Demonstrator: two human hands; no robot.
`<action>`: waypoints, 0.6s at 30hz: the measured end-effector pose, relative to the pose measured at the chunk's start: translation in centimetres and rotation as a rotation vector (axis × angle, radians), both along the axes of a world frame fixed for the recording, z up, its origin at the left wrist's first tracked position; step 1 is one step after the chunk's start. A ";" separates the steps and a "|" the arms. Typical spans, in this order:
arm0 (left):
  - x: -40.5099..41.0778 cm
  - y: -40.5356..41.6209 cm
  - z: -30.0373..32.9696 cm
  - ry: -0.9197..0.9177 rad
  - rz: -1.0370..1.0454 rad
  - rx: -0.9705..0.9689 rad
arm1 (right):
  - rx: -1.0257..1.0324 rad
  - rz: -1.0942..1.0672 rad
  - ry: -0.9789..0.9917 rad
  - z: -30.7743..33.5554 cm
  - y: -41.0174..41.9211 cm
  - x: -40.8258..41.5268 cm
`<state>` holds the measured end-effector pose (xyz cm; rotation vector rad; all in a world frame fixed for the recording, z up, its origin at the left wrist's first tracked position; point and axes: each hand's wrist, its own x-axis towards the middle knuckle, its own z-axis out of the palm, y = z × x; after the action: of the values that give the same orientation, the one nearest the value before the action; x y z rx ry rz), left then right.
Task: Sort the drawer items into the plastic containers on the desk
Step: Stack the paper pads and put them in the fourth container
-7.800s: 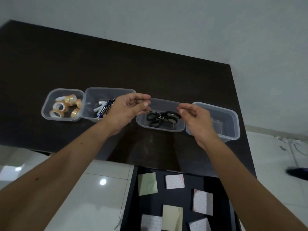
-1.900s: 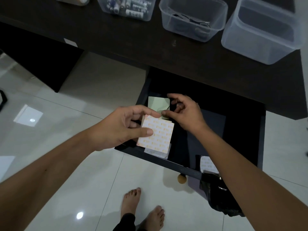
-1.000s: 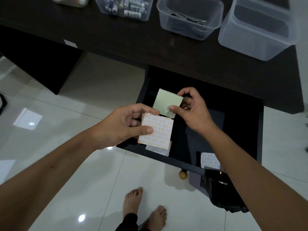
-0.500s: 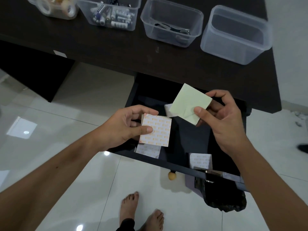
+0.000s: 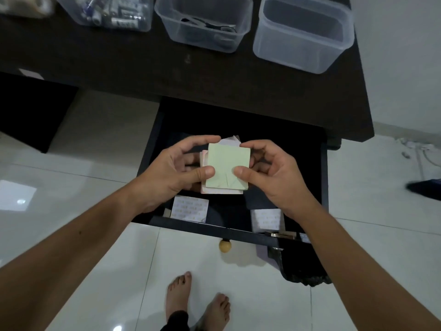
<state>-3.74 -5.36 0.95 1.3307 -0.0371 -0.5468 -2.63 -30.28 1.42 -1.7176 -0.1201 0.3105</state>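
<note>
over the open drawer [image 5: 238, 230], at the centre of the frame, the left hand [image 5: 171, 170] and right hand [image 5: 269, 173] both pinch a small stack of sticky pads, a green pad [image 5: 228, 168] on top and patterned ones under it. the grip is by thumbs and fingertips at the edges only, so a loose lower pad could slide out and drop back in or onto the floor. two patterned pads [image 5: 189, 209] lie in the drawer bottom and could be missed. at the upper right, on the worktop, the empty container [image 5: 303, 51] looks like the likely target; the scissors container [image 5: 202, 41] beside it risks a wrong drop.
</note>
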 end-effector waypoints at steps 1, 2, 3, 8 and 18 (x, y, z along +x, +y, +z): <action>0.1 -0.2 -0.1 0.002 0.011 0.001 | -0.010 0.010 0.001 -0.1 0.1 0.0; 0.2 -0.4 -0.3 -0.005 0.022 0.017 | -0.026 0.019 0.001 -0.2 0.2 0.0; 0.3 -0.5 -0.4 -0.014 0.031 0.039 | -0.042 0.027 0.001 -0.3 0.3 0.0; 0.8 -0.2 -1.4 -0.043 0.057 0.120 | -0.072 0.010 0.070 -1.0 -0.9 0.0; 1.1 0.4 -2.3 -0.050 0.055 0.104 | -0.494 0.454 0.386 -2.0 -5.7 0.2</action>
<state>-2.65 -4.92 -1.31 1.4422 -0.0132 -0.4740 -2.42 -36.02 -0.61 -2.0691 -0.1579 1.0732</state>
